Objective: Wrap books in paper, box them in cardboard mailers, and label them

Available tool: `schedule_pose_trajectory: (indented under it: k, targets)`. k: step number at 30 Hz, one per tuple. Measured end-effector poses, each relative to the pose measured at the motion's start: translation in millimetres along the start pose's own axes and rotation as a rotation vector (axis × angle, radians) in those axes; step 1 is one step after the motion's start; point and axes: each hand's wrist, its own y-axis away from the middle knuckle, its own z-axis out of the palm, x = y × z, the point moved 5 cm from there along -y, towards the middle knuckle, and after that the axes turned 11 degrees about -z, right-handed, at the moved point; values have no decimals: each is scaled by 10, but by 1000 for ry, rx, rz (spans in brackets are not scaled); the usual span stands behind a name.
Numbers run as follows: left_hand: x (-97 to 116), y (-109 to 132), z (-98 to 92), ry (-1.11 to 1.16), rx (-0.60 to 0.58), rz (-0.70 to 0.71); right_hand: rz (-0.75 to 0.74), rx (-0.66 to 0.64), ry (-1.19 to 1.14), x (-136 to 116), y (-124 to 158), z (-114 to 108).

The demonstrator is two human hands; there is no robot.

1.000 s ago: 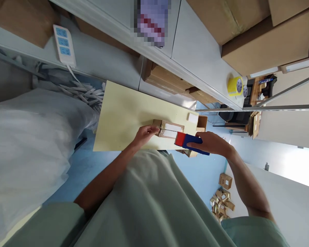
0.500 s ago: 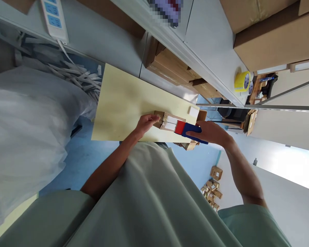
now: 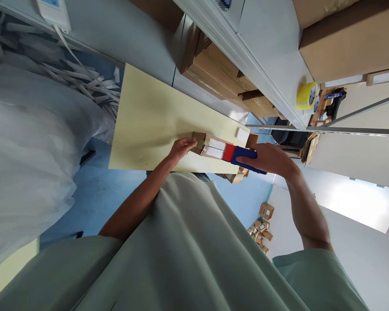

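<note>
A small cardboard box [image 3: 199, 144] with white labels [image 3: 215, 148] on its top lies on the pale yellow board [image 3: 142, 125]. At the box's left end, the fingers of my left hand [image 3: 180, 149] are pressed together on its edge. My right hand [image 3: 269, 159] is wrapped round a blue tape dispenser [image 3: 243, 160] with a red front part [image 3: 228, 152]. Its toothed red edge rests over the right part of the box, by the labels. The underside of the dispenser is hidden.
Larger cardboard boxes [image 3: 214, 65] stand behind the board, under a grey shelf [image 3: 266, 39]. Yellow tape rolls [image 3: 306, 95] sit on that shelf. A white power strip [image 3: 55, 15] is at upper left, above a large translucent bag [image 3: 35, 142]. A white card [image 3: 242, 134] lies near the board's right end.
The whole view has shifted, with the board and box now slightly higher in the picture. The dispenser has slid slightly to the right along the box; my left hand stays at its left end.
</note>
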Motion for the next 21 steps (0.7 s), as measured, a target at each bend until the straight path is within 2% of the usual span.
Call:
schedule_pose_trajectory:
  k: [5, 10, 18, 21]
  targets:
    - [-70, -168, 25, -23, 90, 46, 9, 15, 6, -189, -90, 41]
    - [-107, -319, 85, -164, 169, 149, 5, 29, 46, -248, -163, 63]
    - [-160, -312, 154, -505, 342, 291, -17, 50, 96, -245, -216, 48]
    - [-208, -238, 173, -561, 325, 344, -29, 57, 113, -234, -234, 49]
